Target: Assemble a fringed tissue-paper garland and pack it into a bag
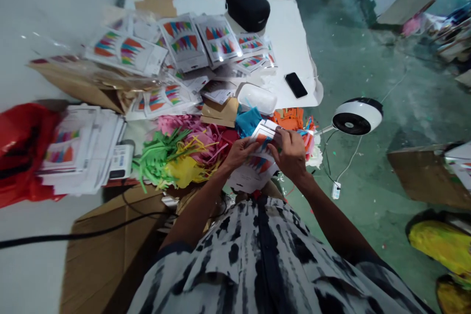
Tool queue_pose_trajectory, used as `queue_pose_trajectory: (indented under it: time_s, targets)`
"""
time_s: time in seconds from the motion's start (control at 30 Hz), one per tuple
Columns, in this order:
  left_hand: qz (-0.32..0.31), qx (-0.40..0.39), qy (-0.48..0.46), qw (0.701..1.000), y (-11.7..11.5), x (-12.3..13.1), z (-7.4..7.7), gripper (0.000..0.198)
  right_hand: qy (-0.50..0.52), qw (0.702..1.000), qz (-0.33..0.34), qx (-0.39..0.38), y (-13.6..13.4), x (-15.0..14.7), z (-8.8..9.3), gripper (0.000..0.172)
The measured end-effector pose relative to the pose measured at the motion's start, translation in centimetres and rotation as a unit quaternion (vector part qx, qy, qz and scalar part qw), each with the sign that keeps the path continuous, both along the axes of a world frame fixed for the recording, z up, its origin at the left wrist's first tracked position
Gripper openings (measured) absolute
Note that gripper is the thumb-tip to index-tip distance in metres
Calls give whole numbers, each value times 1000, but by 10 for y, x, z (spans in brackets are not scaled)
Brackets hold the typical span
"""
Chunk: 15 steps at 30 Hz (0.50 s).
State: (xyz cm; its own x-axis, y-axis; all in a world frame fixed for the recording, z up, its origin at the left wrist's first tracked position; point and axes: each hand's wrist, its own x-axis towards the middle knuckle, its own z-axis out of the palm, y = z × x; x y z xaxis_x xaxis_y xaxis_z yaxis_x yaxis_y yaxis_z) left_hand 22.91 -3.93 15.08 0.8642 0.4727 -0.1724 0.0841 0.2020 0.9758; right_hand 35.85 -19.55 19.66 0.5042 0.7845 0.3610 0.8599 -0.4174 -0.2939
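Close to my body, at the front edge of the table, both hands grip a printed card (250, 179) with pictures of coloured tassels on white. My left hand (240, 154) pinches its left edge. On the upper right side, my right hand (291, 151) has its fingers bent over the card. Whether a clear bag covers the card is hard to tell. Beyond it lies blue tissue paper (248, 120), with orange tissue fringe (289, 118) to the right. Left of my hands are heaps of green fringe (156, 154), yellow tissue (186, 171) and pink fringe (209, 140).
Packed tassel cards (184, 41) pile up at the back, near a black case (248, 7) and a phone (296, 85). A stack of printed cards (83, 149) sits left, beside a red bag (25, 152). A white fan (356, 116) stands right; a black cable (91, 230) crosses the left.
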Motion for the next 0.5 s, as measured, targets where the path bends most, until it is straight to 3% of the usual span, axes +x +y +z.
queue_pose_trajectory:
  time_s: [0.2, 0.33, 0.4, 0.5]
  targets:
    - [-54, 97, -13, 994, 14, 3, 9, 44, 104, 994, -8, -23, 3, 11, 3, 43]
    - [-67, 208, -18, 976, 19, 3, 21, 42, 300, 951, 51, -45, 2, 13, 11, 35]
    - [-4, 286, -33, 958, 24, -2, 30, 38, 397, 915, 71, -11, 0, 18, 14, 36]
    - [229, 379, -29, 896, 39, -19, 43, 36, 483, 866, -14, 129, -9, 34, 18, 37]
